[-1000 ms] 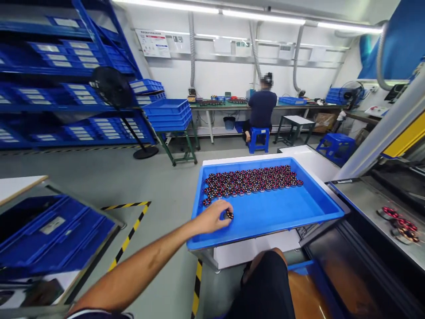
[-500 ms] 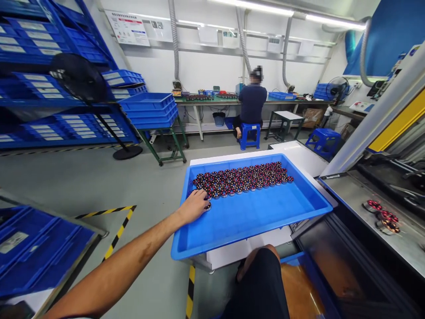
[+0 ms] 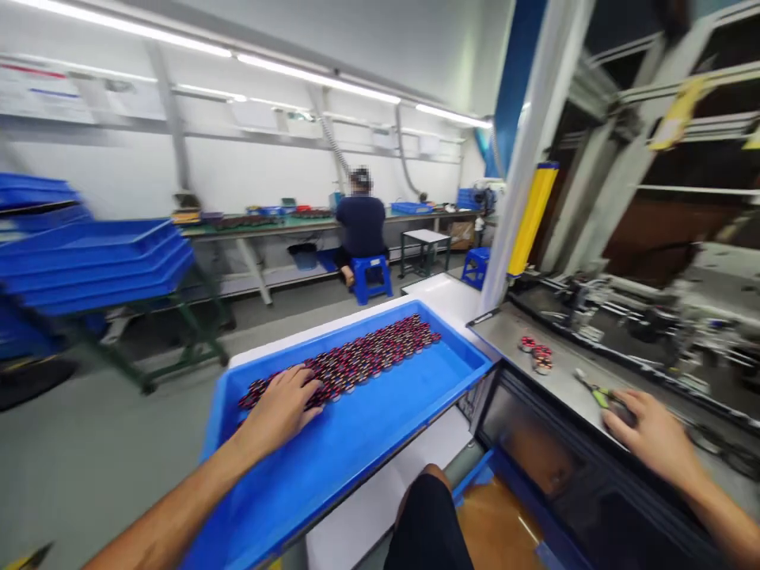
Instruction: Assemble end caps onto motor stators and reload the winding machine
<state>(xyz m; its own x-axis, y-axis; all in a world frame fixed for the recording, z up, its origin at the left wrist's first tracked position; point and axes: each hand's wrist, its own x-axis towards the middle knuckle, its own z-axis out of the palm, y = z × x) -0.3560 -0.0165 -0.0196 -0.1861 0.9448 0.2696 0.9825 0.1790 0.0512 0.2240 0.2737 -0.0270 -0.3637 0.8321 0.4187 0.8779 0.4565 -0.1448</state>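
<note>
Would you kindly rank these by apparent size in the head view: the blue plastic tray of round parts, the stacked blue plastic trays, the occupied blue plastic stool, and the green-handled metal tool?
Blue plastic tray of round parts
Stacked blue plastic trays
Occupied blue plastic stool
Green-handled metal tool (visible part only)

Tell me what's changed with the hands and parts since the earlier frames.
The camera view has swung right. The left hand has moved from the left end of the wound stators to over their rows; whether it still holds one is hidden. The right hand has appeared at green-handled pliers, grip unclear. The stators remain grouped in the blue tray.
</note>
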